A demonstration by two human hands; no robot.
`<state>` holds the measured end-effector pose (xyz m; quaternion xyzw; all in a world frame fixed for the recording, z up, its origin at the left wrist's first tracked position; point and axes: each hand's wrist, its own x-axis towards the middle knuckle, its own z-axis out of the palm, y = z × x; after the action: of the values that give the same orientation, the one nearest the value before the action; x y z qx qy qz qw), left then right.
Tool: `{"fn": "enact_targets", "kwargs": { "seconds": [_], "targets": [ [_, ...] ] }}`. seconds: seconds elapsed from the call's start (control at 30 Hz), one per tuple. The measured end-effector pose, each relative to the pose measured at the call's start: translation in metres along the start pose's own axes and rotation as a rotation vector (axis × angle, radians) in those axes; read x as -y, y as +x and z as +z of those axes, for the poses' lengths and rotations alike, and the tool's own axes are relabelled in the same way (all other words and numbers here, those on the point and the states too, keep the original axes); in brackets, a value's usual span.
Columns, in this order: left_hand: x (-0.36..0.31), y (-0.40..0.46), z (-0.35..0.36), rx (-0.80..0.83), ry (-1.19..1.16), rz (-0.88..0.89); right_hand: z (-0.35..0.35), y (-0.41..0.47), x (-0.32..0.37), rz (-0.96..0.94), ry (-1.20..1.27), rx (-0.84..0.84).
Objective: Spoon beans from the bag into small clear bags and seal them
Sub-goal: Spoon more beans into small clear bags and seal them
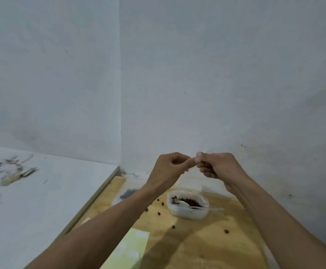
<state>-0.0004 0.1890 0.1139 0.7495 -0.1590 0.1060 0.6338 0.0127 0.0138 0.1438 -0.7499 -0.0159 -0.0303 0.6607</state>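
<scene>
White walls meeting in a corner, wooden tabletop low in view, white marbled counter to its left. Both hands raised above the table, fingertips meeting. Left hand and right hand each have fingers curled and pinching at the same spot; a few dark beans seem to show under the right fingers, so likely a small clear bag held between them, but the plastic itself is too faint to confirm. Judged step: pressing the bag's top shut. Below, the bag of beans sits open on the table, spoon lying in it with handle poking right. Loose beans scattered around. One filled bag lies flat near the wall. Next: finish the seal along its width, set bag down, take a fresh one.
</scene>
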Motion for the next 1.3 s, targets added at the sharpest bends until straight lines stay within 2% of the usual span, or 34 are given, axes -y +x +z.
{"fn": "enact_targets", "kwargs": {
  "seconds": [0.17, 0.3, 0.43, 0.53, 0.7, 0.83, 1.0, 1.13, 1.23, 1.3],
  "targets": [
    [0.007, 0.003, -0.033, 0.067, -0.08, -0.155, 0.035, 0.004, -0.012, -0.147, -0.093, 0.136],
    [0.011, 0.006, -0.052, 0.105, -0.15, -0.236, 0.044, 0.011, -0.02, -0.162, -0.114, 0.222],
    [0.017, 0.01, -0.051, 0.068, 0.004, -0.225, 0.048, 0.016, -0.021, -0.133, -0.143, 0.292],
    [0.023, 0.013, -0.048, -0.024, 0.054, -0.206, 0.046, 0.019, -0.021, -0.111, -0.167, 0.307],
    [0.022, 0.012, -0.034, -0.162, 0.036, -0.237, 0.044, 0.022, -0.017, -0.104, -0.225, 0.297],
    [0.022, 0.015, -0.03, -0.304, -0.008, -0.267, 0.047, 0.021, -0.022, -0.07, -0.213, 0.216],
    [0.016, 0.009, -0.015, -0.24, 0.284, -0.052, 0.047, 0.032, -0.016, -0.031, -0.239, 0.008],
    [0.014, 0.01, -0.016, -0.158, 0.336, 0.027, 0.042, 0.039, -0.014, 0.023, -0.114, 0.077],
    [0.012, 0.011, -0.019, -0.233, 0.253, -0.057, 0.037, 0.042, -0.015, 0.022, -0.145, 0.062],
    [0.011, 0.013, -0.023, -0.241, 0.296, -0.024, 0.031, 0.046, -0.016, 0.032, -0.107, 0.058]
  ]
}}
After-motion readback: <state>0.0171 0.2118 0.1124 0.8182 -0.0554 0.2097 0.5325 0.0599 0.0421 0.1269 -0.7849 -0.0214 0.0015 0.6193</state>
